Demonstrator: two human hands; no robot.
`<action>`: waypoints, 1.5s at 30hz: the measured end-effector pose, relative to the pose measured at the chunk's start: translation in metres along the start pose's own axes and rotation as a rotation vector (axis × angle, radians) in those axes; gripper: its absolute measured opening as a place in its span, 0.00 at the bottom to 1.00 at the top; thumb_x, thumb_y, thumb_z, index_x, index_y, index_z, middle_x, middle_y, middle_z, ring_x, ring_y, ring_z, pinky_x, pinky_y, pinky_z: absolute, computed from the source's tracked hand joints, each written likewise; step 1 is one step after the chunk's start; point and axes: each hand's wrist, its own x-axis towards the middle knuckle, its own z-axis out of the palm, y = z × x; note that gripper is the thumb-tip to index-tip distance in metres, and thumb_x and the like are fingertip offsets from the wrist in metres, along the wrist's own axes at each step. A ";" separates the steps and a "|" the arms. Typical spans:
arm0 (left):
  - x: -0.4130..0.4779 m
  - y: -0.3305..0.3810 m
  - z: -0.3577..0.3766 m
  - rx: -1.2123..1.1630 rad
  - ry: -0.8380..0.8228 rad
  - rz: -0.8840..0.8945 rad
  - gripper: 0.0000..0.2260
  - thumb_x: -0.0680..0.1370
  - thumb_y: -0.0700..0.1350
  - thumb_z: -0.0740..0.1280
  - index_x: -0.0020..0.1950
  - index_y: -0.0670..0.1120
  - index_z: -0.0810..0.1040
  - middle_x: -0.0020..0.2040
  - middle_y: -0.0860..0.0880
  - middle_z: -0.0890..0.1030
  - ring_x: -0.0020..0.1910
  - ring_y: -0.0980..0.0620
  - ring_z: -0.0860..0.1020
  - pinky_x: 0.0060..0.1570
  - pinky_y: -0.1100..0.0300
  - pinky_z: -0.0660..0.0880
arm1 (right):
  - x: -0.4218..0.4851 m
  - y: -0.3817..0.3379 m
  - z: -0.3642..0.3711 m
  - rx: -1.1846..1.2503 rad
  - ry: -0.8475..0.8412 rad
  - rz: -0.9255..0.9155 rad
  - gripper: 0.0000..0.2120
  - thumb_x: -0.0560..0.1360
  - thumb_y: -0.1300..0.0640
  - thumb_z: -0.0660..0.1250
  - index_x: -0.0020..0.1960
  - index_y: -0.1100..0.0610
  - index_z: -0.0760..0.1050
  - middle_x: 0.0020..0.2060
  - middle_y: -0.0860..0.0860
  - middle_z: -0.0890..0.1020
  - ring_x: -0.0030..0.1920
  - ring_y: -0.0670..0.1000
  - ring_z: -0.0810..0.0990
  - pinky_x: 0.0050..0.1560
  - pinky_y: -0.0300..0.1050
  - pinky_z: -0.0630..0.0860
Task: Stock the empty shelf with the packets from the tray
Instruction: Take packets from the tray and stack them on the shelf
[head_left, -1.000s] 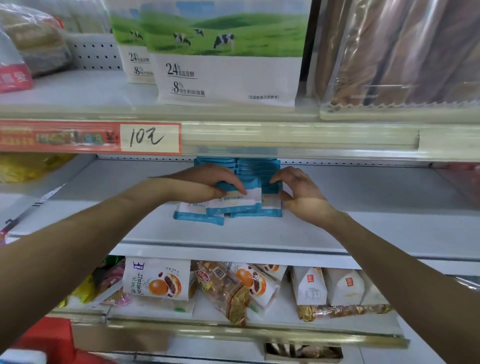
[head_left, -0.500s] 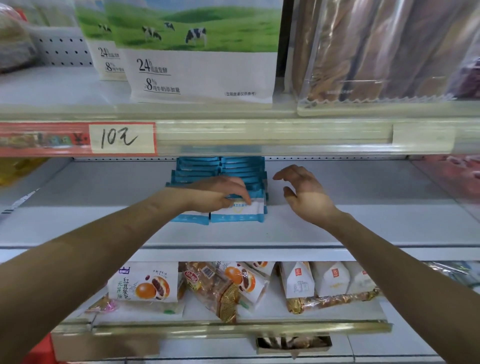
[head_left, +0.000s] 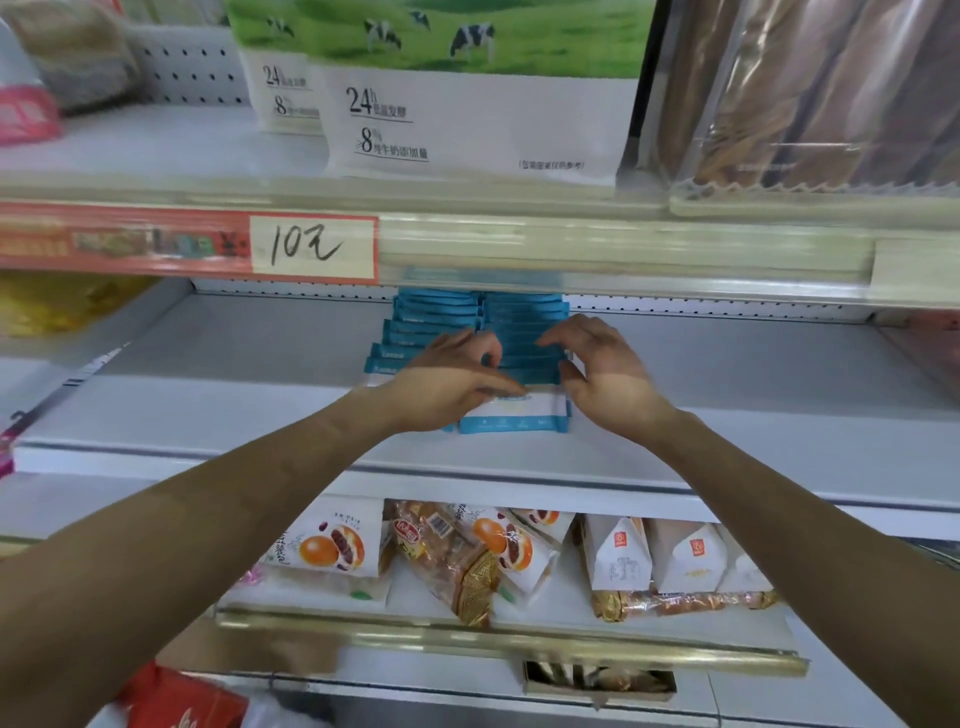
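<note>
Blue-and-white packets (head_left: 511, 418) lie in two overlapping rows (head_left: 436, 325) running back along the middle of the white shelf (head_left: 234, 405). My left hand (head_left: 447, 382) rests on the near end of the left row, with its thumb stretched onto the front packet and its fingertips touching the packet tops. At the right edge of the right row is my right hand (head_left: 605, 376). Its fingers arch over the packets and its thumb is at the side of the row. Neither hand grips a packet. The tray is out of view.
A price rail with a "10" label (head_left: 314, 248) overhangs the back of the rows. Large milk-bread bags (head_left: 467, 104) stand on the shelf above. Bread packets (head_left: 452, 556) fill the shelf below. A red object (head_left: 176, 701) is at the bottom left.
My right hand came back from a little off the rows to the right row's edge. My left hand stayed on the packets, and the rows look more squared up.
</note>
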 end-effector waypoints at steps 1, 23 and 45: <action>-0.006 -0.003 0.001 0.000 0.007 -0.005 0.15 0.84 0.51 0.62 0.68 0.67 0.76 0.55 0.56 0.68 0.53 0.53 0.66 0.50 0.55 0.65 | 0.003 -0.004 0.002 0.004 -0.004 -0.009 0.19 0.77 0.65 0.63 0.65 0.53 0.76 0.62 0.51 0.78 0.63 0.55 0.73 0.66 0.53 0.72; -0.274 -0.063 -0.063 -0.041 0.228 -0.613 0.16 0.81 0.42 0.66 0.69 0.52 0.79 0.53 0.51 0.77 0.50 0.52 0.75 0.50 0.54 0.73 | 0.084 -0.224 0.116 0.254 -0.225 -0.567 0.14 0.77 0.61 0.65 0.61 0.50 0.77 0.55 0.44 0.80 0.58 0.49 0.76 0.59 0.51 0.73; -0.682 0.113 -0.062 0.003 0.181 -1.562 0.15 0.80 0.50 0.60 0.64 0.54 0.80 0.52 0.54 0.82 0.51 0.50 0.80 0.50 0.52 0.77 | -0.035 -0.543 0.318 0.123 -1.013 -1.017 0.16 0.79 0.57 0.63 0.66 0.50 0.74 0.64 0.52 0.76 0.62 0.55 0.77 0.59 0.52 0.74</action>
